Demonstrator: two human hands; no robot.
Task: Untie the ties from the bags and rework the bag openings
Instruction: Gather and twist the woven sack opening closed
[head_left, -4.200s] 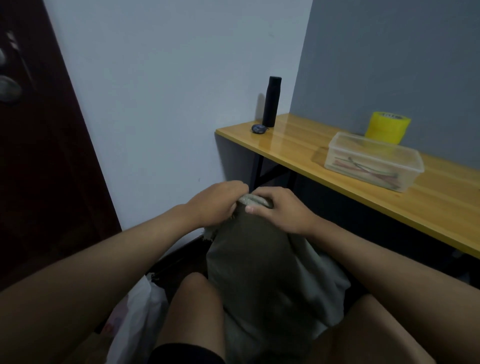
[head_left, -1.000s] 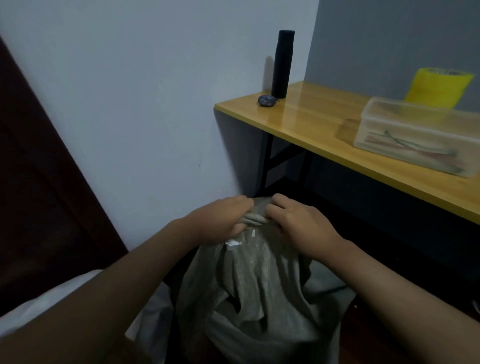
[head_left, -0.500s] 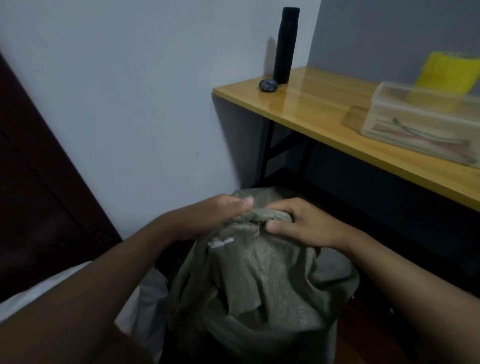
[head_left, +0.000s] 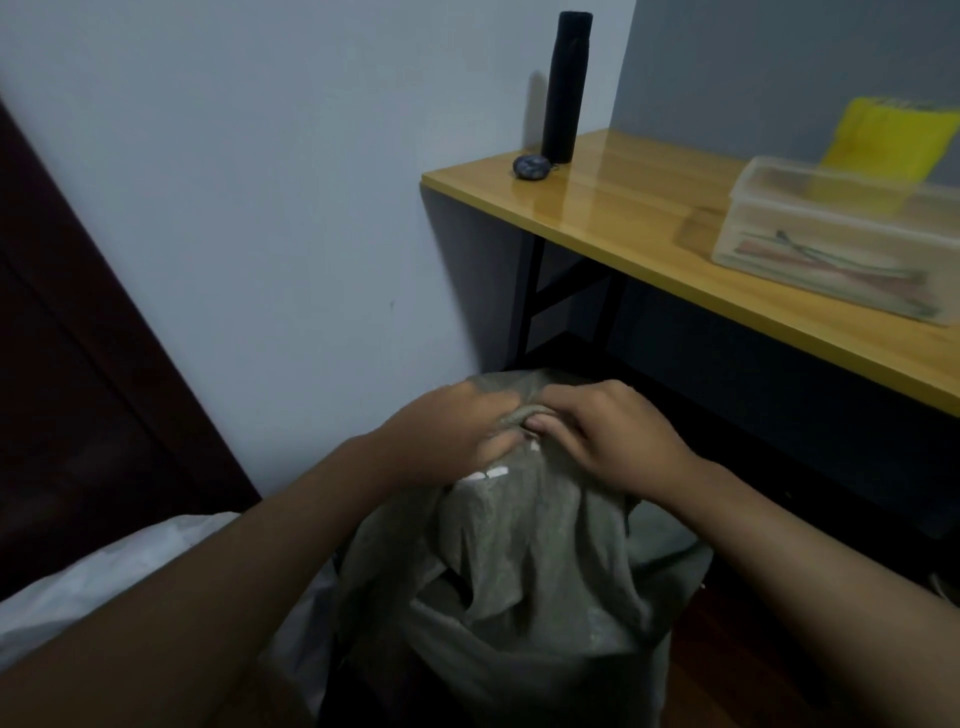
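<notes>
A grey-green woven bag (head_left: 524, 566) stands in front of me on the floor, its top gathered into a rolled edge. My left hand (head_left: 447, 436) grips that rolled edge from the left, fingers curled over it. My right hand (head_left: 608, 436) pinches the same edge from the right, thumb under the fold. The two hands nearly touch at the middle of the opening. A small white mark (head_left: 485, 475) shows on the bag just below my left hand. No tie is visible; the hands cover the bag's mouth.
A white plastic bag (head_left: 104, 577) lies at the lower left. A yellow-topped table (head_left: 675, 228) stands at the right with a clear plastic box (head_left: 831, 239), a yellow tape roll (head_left: 893, 135), a black bottle (head_left: 566, 85) and a small dark object (head_left: 531, 167). A dark door (head_left: 78, 364) is at the left.
Both hands have kept hold of the bag's gathered top and drawn closer together along it. The fold has been worked a little, and the view has shifted slightly.
</notes>
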